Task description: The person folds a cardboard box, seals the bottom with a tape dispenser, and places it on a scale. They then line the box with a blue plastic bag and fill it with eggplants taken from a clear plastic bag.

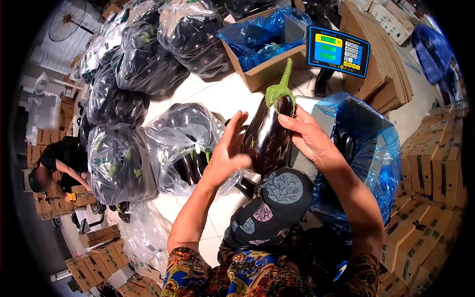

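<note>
A large dark eggplant point(267, 136) with a green stem is held up in front of me, stem end pointing away. My right hand point(309, 133) grips its upper right side, thumb on the skin near the green cap. On the other side, my left hand point(227, 153) is open with its fingers apart, close beside the eggplant; nothing is held in it. An open clear plastic bag point(163, 128) holding eggplants lies left of my left hand. Right of my right hand is a box lined with blue plastic point(371, 128), with eggplants inside.
A scale display point(338, 52) stands beyond my hands, beside a carton with blue lining point(267, 74). Full bags of eggplants point(148, 59) fill the upper left. Flattened cardboard point(376, 64) and stacked boxes point(425, 163) are at right. Another person point(64, 158) is at far left.
</note>
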A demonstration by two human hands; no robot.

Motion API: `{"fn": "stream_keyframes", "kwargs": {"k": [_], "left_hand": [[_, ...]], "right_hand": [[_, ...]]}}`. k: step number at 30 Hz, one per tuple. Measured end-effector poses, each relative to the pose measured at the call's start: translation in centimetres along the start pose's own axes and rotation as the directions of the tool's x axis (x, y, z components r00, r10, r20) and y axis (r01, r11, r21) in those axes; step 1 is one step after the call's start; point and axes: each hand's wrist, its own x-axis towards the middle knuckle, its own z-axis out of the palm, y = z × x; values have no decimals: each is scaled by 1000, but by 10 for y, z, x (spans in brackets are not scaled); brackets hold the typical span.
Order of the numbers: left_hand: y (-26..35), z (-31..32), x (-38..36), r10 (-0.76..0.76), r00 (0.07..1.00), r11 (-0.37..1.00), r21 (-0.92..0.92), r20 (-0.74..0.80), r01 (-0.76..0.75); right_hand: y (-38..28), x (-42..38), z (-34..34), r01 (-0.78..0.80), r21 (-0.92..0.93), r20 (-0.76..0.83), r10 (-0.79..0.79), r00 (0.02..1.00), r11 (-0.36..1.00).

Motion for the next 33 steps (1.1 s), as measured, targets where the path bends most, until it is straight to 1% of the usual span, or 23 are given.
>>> {"fn": "stream_keyframes", "kwargs": {"k": [1,2,3,5,6,7,9,10,11,14,15,17,20,21,23,24,25,27,28,29,30,31,33], "left_hand": [[-13,-6,5,-46,998,996,-73,-39,43],[-23,-14,6,-59,998,994,92,-2,59],[-14,-9,8,-102,995,994,48,21,101],[-14,-15,1,-157,988,979,132,-9,157],[-21,-23,-7,-156,987,961,226,-40,161],[-30,-31,-17,-202,979,953,224,-35,205],[-63,-57,-51,-183,983,810,564,-19,162],[-86,-66,-75,-148,989,720,685,-7,112],[-108,-71,-102,-125,992,690,719,-3,89],[-171,-75,-184,-371,924,766,531,-95,362],[-185,-77,-204,-413,900,755,500,-138,423],[-212,-72,-233,-559,770,800,44,-308,598],[-279,-84,-272,-424,793,861,77,-437,503],[-282,-81,-270,-372,785,863,127,-496,490],[-281,-81,-273,-458,734,570,467,-502,676],[-272,-80,-268,-518,727,407,618,-451,673],[-235,-73,-245,-601,676,230,718,-425,656],[-195,-78,-221,-489,789,340,752,-372,565],[-168,-80,-203,-256,879,559,681,-402,474],[-161,-90,-186,-245,838,730,477,-487,490],[-129,-101,-162,-239,833,735,467,-500,491],[-115,-110,-138,-130,809,767,459,-574,449],[-158,-153,-114,-20,780,716,535,-626,448]], "right_hand": [[6,3,2,17,-4,0,-17,1000,1000],[13,5,4,29,-7,2,-29,1000,1000],[20,7,4,8,-28,17,-8,1000,1000],[34,10,5,-44,-68,46,47,998,997],[29,4,7,-79,-215,108,104,989,973],[29,-2,7,-58,-301,103,93,990,952],[41,2,-31,-53,-576,138,161,977,816],[41,-1,-43,-115,-658,63,207,976,744],[40,-5,-51,-175,-732,-16,239,971,658],[50,-9,-66,-173,-878,-86,209,974,446],[56,-8,-64,-173,-875,-82,215,973,452],[66,-4,-60,-174,-870,-76,223,972,461],[83,7,-48,-150,-828,-18,243,970,540],[86,12,-42,-134,-816,8,243,970,562],[86,18,-27,-210,-699,20,313,950,684],[93,22,-30,-205,-712,24,315,949,671],[104,28,-35,-203,-724,25,319,947,659],[108,36,-27,-157,-801,46,321,946,578],[115,40,-25,-184,-788,47,356,933,587],[122,45,-22,-211,-775,50,390,920,596],[118,49,-7,-122,-849,76,347,935,514],[125,56,-2,-112,-869,85,367,926,483],[135,69,7,-7,-900,175,376,910,435]]}}
